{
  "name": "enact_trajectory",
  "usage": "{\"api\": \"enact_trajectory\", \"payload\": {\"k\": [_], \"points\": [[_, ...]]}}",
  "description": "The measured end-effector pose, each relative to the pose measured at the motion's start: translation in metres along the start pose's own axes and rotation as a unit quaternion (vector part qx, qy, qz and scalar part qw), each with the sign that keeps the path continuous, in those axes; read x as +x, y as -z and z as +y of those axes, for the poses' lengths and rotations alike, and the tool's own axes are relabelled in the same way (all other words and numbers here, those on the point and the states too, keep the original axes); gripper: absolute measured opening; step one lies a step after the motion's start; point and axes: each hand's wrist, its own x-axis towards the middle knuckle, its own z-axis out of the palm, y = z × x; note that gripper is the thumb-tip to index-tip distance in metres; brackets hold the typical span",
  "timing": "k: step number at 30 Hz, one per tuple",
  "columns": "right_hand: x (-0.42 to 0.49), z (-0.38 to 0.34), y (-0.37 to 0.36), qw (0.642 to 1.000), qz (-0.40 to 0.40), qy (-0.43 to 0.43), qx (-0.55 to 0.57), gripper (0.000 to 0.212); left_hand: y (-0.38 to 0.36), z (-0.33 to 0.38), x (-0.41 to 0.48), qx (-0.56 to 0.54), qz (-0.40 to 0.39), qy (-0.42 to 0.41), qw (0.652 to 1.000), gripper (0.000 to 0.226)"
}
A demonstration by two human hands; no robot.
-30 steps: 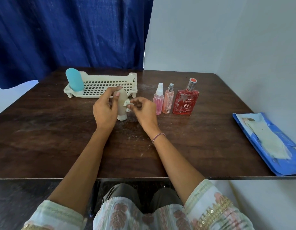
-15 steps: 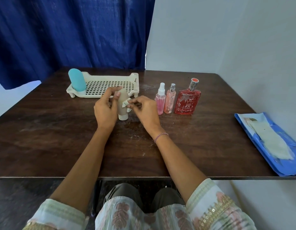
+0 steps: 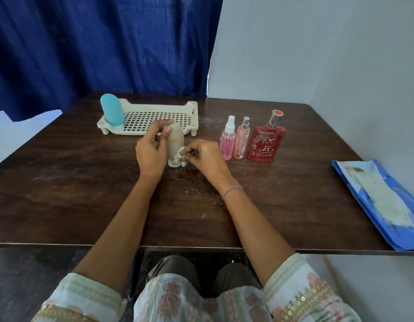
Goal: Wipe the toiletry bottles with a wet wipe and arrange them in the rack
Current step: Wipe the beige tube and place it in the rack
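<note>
So my left hand (image 3: 152, 154) held the tan bottle (image 3: 177, 140) upright on the worktop (image 3: 85, 194), fingers (image 3: 163, 123) curled round its top. My right hand (image 3: 206, 156) pinched the small white wipe (image 3: 179, 157) against the bottle's lower side. The rack (image 3: 155, 117) sat just behind, a blue bottle (image 3: 112, 110) standing in its left end.

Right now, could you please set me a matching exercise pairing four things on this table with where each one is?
Things:
1 teal bottle
2 beige bottle
3 red bottle
4 blue pack

Places:
A in the left hand
B standing in the rack
C at the table's right edge
D next to the peach spray

Pairs: 1-B, 2-A, 3-D, 4-C.
</note>
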Motion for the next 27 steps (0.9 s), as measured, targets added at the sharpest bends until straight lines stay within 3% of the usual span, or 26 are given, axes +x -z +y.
{"api": "enact_trajectory", "payload": {"k": [4,10,13,18,24,27], "points": [[0.0,-0.001,0.002,1.0,-0.022,0.007,-0.01,0.015,0.0,-0.001,0.001,-0.005,-0.004,0.004,1.0,0.019],[0.0,-0.005,0.014,0.992,0.112,0.03,0.049,0.016,0.001,0.0,-0.001,-0.019,-0.055,-0.047,0.997,0.015],[0.001,-0.006,0.015,0.988,0.134,0.032,0.07,0.017,0.001,0.002,-0.001,-0.023,-0.062,-0.05,0.997,0.017],[0.001,-0.003,0.007,0.995,0.078,0.001,0.07,0.019,0.002,-0.001,0.002,-0.018,-0.05,-0.042,0.998,0.017],[-0.003,0.001,-0.004,0.998,-0.066,-0.014,-0.008,0.021,0.002,-0.003,0.001,-0.011,-0.032,-0.018,0.999,0.015],[-0.004,-0.002,-0.004,0.998,-0.055,-0.003,-0.021,0.02,0.003,-0.002,0.001,-0.02,-0.037,-0.02,0.999,0.014]]}}
